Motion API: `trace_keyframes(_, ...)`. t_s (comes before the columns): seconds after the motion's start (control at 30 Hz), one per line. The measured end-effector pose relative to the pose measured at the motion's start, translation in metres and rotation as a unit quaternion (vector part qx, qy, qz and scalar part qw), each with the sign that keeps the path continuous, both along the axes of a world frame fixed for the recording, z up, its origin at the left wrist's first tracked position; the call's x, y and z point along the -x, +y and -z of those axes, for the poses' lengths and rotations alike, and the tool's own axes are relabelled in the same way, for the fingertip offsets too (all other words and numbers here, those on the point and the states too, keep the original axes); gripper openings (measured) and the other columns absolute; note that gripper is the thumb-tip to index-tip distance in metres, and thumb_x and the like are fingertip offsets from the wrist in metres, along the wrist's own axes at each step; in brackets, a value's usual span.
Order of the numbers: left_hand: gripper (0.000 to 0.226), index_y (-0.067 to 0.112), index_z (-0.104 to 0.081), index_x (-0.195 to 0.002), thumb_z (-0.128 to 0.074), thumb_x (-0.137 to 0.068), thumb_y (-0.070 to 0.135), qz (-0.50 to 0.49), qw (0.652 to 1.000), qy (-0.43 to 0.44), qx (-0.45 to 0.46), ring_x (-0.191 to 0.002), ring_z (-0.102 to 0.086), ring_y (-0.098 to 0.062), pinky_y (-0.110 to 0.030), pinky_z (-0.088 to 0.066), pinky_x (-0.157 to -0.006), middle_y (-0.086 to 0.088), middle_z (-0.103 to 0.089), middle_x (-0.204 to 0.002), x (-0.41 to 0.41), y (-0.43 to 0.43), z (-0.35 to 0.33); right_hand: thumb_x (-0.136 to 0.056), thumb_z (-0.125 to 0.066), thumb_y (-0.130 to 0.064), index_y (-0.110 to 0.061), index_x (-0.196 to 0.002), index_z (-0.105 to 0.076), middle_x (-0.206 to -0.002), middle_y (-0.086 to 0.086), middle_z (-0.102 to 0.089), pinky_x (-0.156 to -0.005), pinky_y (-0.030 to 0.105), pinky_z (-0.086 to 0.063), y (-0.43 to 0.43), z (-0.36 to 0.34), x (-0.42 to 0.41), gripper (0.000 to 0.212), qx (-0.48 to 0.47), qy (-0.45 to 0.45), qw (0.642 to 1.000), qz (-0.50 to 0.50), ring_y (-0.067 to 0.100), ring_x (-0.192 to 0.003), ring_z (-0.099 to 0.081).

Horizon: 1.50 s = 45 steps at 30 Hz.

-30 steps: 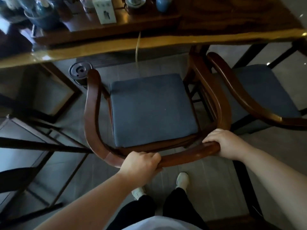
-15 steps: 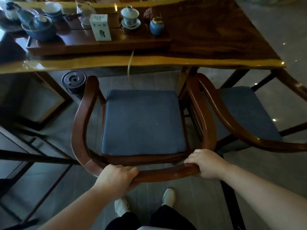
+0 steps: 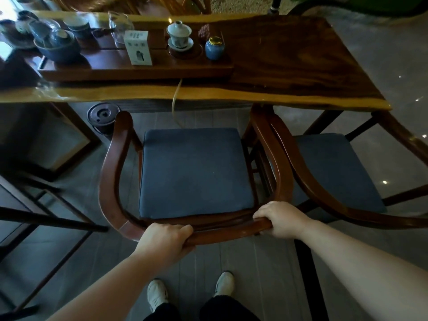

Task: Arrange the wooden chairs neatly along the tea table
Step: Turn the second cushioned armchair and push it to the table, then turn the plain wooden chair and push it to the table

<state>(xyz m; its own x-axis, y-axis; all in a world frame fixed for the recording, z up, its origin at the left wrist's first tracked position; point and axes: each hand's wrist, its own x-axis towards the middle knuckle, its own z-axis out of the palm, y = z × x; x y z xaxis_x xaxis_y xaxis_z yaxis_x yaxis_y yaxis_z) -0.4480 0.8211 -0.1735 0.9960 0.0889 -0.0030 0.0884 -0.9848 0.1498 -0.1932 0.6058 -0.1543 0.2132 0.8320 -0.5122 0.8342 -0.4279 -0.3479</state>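
Note:
A wooden chair (image 3: 111, 172) with a curved rail and a blue seat cushion faces the long wooden tea table (image 3: 289, 72). My left hand (image 3: 164, 237) grips the chair's back rail at its left-centre. My right hand (image 3: 281, 220) grips the same rail further right. The front tips of the chair's arms reach the table's near edge. A second wooden chair (image 3: 305, 181) with a blue cushion stands close on the right, its arm touching or nearly touching the first chair's arm.
A wooden tea tray (image 3: 139, 71) on the table carries a white box (image 3: 138, 47), a lidded cup (image 3: 179, 34), a blue jar (image 3: 214, 48) and bowls. A round dark bin (image 3: 103, 117) sits under the table. Dark furniture frames (image 3: 46, 218) stand left. My feet (image 3: 190, 290) are behind the chair.
The view has tilted up, so more of the tabletop shows and the chair sits lower in frame. Both hands keep their grip on the back rail.

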Motion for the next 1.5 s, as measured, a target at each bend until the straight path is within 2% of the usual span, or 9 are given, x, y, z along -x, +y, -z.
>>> trace_keyframes(0.3,0.024,0.026,-0.060,-0.073,-0.068,-0.066,0.047,-0.029,0.998,0.015,0.056,-0.051,-0.059,-0.015,-0.024,-0.042,-0.042,0.011,-0.060,-0.060,-0.001,0.002,-0.002,-0.082,-0.072,-0.036,-0.033,-0.101,-0.072,-0.103,-0.012,-0.070,-0.087,0.034,-0.052,0.003,0.000,-0.006,0.019,0.017,0.000,1.000,-0.002,0.008,-0.097,-0.063)
trace_keyframes(0.5,0.031,0.025,-0.058,-0.100,-0.064,-0.080,0.049,-0.081,0.992,0.072,0.063,-0.084,-0.063,-0.018,-0.030,-0.046,-0.063,0.008,-0.066,-0.091,-0.002,-0.006,-0.014,-0.083,-0.075,-0.034,-0.029,-0.113,-0.068,-0.105,-0.010,-0.065,-0.089,0.031,-0.049,0.003,-0.001,-0.002,0.031,0.028,-0.003,1.000,0.007,0.011,-0.104,-0.059)
trace_keyframes(0.63,0.054,0.025,-0.051,-0.120,-0.054,-0.082,0.065,-0.093,0.990,0.041,0.093,-0.107,-0.058,-0.019,-0.036,-0.050,-0.087,0.005,-0.065,-0.112,0.009,-0.010,-0.020,-0.082,-0.071,-0.050,-0.026,-0.141,-0.048,-0.137,-0.006,-0.055,-0.106,0.034,-0.038,0.005,-0.014,0.015,0.067,-0.007,-0.003,1.000,-0.021,0.015,-0.126,-0.050)
trace_keyframes(0.73,0.070,0.020,-0.050,-0.131,-0.044,-0.085,0.071,-0.120,0.987,0.005,0.104,-0.121,-0.053,-0.021,-0.042,-0.040,-0.105,-0.001,-0.062,-0.128,0.026,-0.007,-0.028,-0.081,-0.062,-0.066,-0.030,-0.152,-0.028,-0.156,-0.007,-0.035,-0.120,0.045,-0.021,0.014,-0.025,0.045,0.086,-0.028,-0.002,0.998,-0.063,0.014,-0.143,-0.030)
trace_keyframes(0.8,0.073,0.018,-0.049,-0.135,-0.040,-0.085,0.071,-0.197,0.973,-0.012,0.116,-0.125,-0.051,-0.021,-0.046,-0.034,-0.111,-0.002,-0.060,-0.131,0.042,-0.003,-0.036,-0.082,-0.056,-0.072,-0.033,-0.154,-0.019,-0.161,-0.006,-0.025,-0.121,0.044,-0.014,0.027,-0.027,0.071,0.090,-0.048,-0.004,0.996,-0.080,0.012,-0.147,-0.021)
trace_keyframes(0.93,0.070,0.016,-0.051,-0.136,-0.043,-0.084,0.062,-0.355,0.927,-0.045,0.117,-0.124,-0.051,-0.025,-0.048,-0.034,-0.108,-0.003,-0.061,-0.131,0.080,-0.003,-0.054,-0.086,-0.054,-0.068,-0.032,-0.155,-0.015,-0.163,-0.004,-0.021,-0.122,0.042,-0.011,0.069,-0.035,0.121,0.088,-0.096,-0.009,0.989,-0.113,0.014,-0.149,-0.018)
trace_keyframes(1.23,0.073,0.013,-0.050,-0.137,-0.041,-0.085,0.062,-0.478,0.876,-0.043,0.043,-0.126,-0.049,-0.032,-0.054,-0.037,-0.107,-0.010,-0.057,-0.135,0.175,0.042,-0.080,-0.085,-0.056,-0.066,-0.028,-0.155,-0.016,-0.163,0.004,-0.022,-0.121,0.045,-0.016,0.198,-0.053,0.196,0.089,-0.148,-0.055,0.964,-0.214,0.022,-0.147,-0.021)
trace_keyframes(1.4,0.064,0.010,-0.049,-0.138,-0.061,-0.088,0.049,-0.536,0.841,-0.066,0.037,-0.126,-0.048,-0.032,-0.048,-0.037,-0.106,-0.012,-0.057,-0.136,0.237,0.090,-0.093,-0.086,-0.055,-0.066,-0.027,-0.155,-0.014,-0.162,0.007,-0.023,-0.119,0.045,-0.021,0.273,-0.064,0.252,0.089,-0.169,-0.078,0.948,-0.260,0.024,-0.146,-0.024)
trace_keyframes(1.5,0.065,0.011,-0.048,-0.139,-0.062,-0.088,0.049,-0.560,0.825,-0.066,0.034,-0.129,-0.046,-0.030,-0.046,-0.036,-0.107,-0.011,-0.055,-0.138,0.270,0.114,-0.099,-0.088,-0.054,-0.064,-0.026,-0.156,-0.014,-0.163,0.009,-0.022,-0.119,0.044,-0.022,0.310,-0.068,0.283,0.087,-0.169,-0.080,0.941,-0.284,0.024,-0.147,-0.024)
